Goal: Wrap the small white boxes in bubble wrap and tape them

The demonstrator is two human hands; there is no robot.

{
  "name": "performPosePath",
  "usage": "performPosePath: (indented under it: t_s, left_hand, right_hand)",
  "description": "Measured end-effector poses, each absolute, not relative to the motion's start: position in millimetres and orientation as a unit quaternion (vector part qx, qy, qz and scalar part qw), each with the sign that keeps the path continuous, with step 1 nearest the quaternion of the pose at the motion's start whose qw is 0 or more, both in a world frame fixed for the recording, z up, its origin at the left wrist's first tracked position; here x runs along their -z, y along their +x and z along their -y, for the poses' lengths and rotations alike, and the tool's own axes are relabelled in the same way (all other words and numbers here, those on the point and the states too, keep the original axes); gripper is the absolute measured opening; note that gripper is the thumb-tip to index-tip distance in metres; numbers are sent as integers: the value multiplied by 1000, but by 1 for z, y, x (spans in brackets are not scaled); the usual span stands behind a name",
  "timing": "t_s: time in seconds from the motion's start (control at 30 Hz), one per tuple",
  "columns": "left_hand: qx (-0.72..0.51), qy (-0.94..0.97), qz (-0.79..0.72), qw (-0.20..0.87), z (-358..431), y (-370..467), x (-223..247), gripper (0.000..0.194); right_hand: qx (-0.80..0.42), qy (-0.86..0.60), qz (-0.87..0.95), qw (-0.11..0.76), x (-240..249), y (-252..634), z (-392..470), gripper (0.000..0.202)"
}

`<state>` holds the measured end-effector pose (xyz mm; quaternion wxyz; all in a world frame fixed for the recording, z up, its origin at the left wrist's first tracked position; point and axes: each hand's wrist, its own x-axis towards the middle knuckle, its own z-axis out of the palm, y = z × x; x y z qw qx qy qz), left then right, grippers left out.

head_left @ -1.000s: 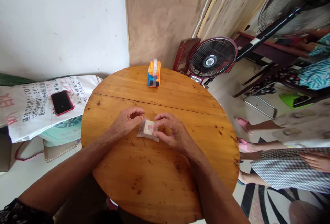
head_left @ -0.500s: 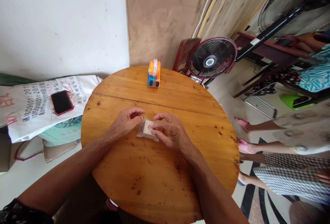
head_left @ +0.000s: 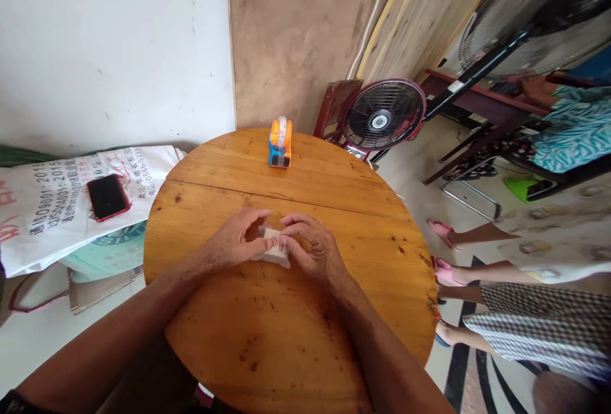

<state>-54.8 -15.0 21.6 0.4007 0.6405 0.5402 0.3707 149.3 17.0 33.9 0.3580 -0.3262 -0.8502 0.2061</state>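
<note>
A small white box (head_left: pixel 273 236) in a clear plastic wrapper (head_left: pixel 281 262) lies on the round wooden table (head_left: pixel 267 331), between my two hands. My left hand (head_left: pixel 241 236) is curled around its left side, the thumb pressed on the box top and the fingers arched beyond. From the right, my right hand (head_left: pixel 312 245) pinches the box's edge with thumb and fingertips. Part of the box is hidden under both thumbs. An orange and blue tape dispenser (head_left: pixel 280 144) with a roll of tape stands near the far edge of the table.
Left of the table, a phone (head_left: pixel 109 197) rests on white printed sacks (head_left: pixel 48 236). A round fan (head_left: pixel 382 118) stands beyond the table to the right, near a black pole (head_left: pixel 477 74). Other people's legs (head_left: pixel 468 271) are at the right, close to the table.
My left hand has moved right onto the box, its thumb now on top. My right hand stays at the box. The whole view has shifted slightly.
</note>
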Motion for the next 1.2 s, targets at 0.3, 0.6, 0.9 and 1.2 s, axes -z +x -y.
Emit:
performPosePath:
  t_s: [0.3, 0.6, 0.9, 1.2]
  left_hand:
    - [-341, 718, -530, 296, 13, -54, -11, 57]
    - [-315, 715, -539, 316, 16, -55, -19, 67]
    - [-302, 710, -542, 334, 18, -53, -28, 68]
    - [-351, 699, -489, 387, 19, -51, -16, 71]
  right_hand:
    - [-252, -347, 812, 396, -30, 147, -15, 9]
    - [-273, -350, 804, 397, -31, 148, -15, 9]
    - [-314, -351, 778, 416, -32, 148, -20, 9]
    - [-341, -346, 759, 434, -34, 149, -21, 8]
